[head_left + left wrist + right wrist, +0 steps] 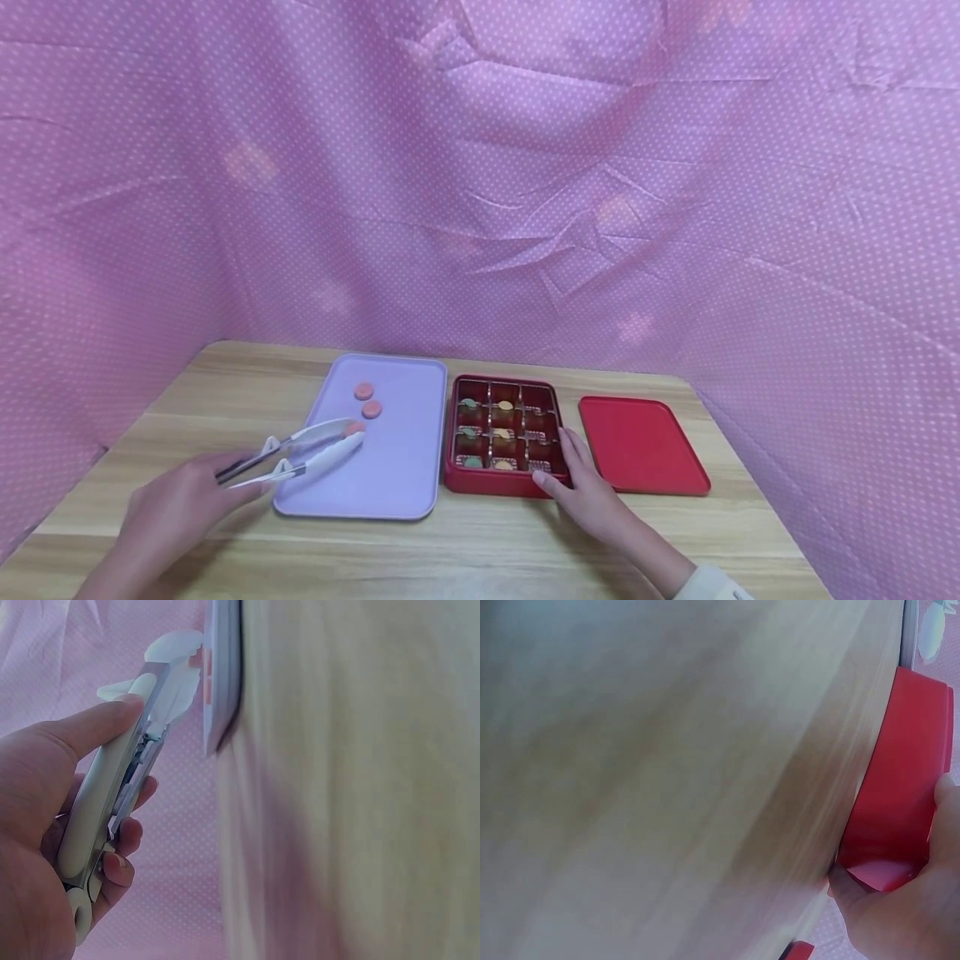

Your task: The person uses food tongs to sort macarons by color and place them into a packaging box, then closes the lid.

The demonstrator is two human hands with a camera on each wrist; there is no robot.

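Note:
My left hand (176,504) grips a pair of tongs (112,776) with white tips, its thumb along one arm and its fingers curled round the other. Over the lilac tray (390,492), the tips stand apart on either side of a pink disc (354,428); whether they touch it I cannot tell. Two more pink discs (363,391) lie farther back on the tray. With my right hand (588,496) I hold the near right corner of a red box (900,780), thumb at the front and fingers along the side. Greenish discs (472,462) and yellow discs (504,465) sit in its left and middle columns.
A red lid (645,446) lies flat on the wooden table (480,554), right of the box. Thin dividers split the box into several compartments; clear wrinkled liners show in the right column. A pink dotted cloth (525,208) hangs behind the table and at both sides.

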